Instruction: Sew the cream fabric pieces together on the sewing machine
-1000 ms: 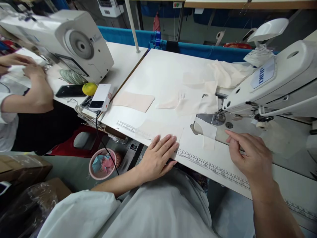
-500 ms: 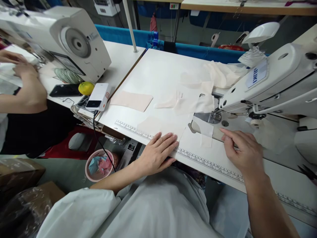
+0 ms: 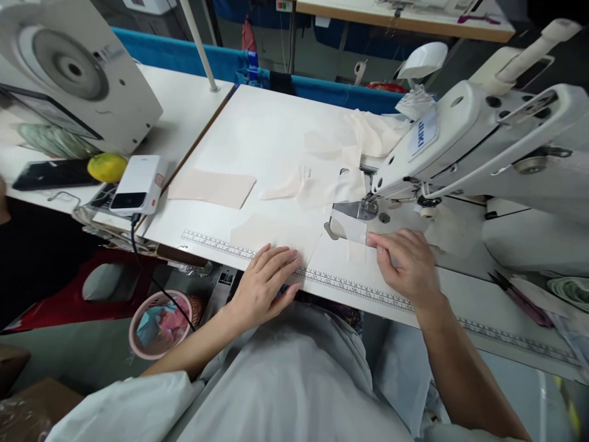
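My left hand (image 3: 267,283) rests with spread fingers at the table's front edge, over the printed ruler and beside a pale fabric piece (image 3: 257,233). My right hand (image 3: 407,264) has its index finger and thumb apart, the fingertip at the edge of a small white piece (image 3: 352,227) that lies in front of the needle area of the sewing machine (image 3: 442,129). Thin cream fabric (image 3: 322,187) lies left of the presser foot. Another pink-beige piece (image 3: 211,187) lies flat farther left.
A white power bank (image 3: 139,184) with a cable, a yellow fruit (image 3: 107,167) and a phone (image 3: 55,174) sit at the left. Dark scissors (image 3: 519,298) lie at the right. A pink basket (image 3: 161,325) stands below the table.
The camera view has turned to the right, so the scene sits farther left and the scissors show more. My right index fingertip is nearer the small white piece.
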A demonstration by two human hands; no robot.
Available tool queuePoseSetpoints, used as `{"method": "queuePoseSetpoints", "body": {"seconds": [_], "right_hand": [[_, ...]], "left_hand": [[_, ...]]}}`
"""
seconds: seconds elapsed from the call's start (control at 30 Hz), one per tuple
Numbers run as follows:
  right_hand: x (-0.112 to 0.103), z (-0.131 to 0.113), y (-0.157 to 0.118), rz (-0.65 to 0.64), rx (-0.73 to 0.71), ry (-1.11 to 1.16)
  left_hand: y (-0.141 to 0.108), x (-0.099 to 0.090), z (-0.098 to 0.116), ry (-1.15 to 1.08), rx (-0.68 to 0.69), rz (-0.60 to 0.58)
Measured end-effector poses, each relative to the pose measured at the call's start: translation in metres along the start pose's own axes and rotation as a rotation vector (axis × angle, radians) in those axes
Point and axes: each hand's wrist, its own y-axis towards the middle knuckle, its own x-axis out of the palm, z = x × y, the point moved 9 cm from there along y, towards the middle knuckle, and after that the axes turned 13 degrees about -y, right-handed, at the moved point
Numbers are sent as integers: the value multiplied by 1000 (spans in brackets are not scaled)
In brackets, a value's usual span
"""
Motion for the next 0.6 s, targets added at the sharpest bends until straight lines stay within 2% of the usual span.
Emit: {"method": "queuePoseSetpoints", "body": {"seconds": [0.2, 0.37, 0.6], "right_hand": [[16, -37, 12, -205, -115, 120], [30, -61, 22, -291, -168, 159], [45, -63, 27, -311, -142, 40]], "left_hand": [[-1, 6, 4, 84, -10, -14], [-1, 15, 1, 135, -32, -81], [-4, 15, -1, 167, -45, -93]]}}
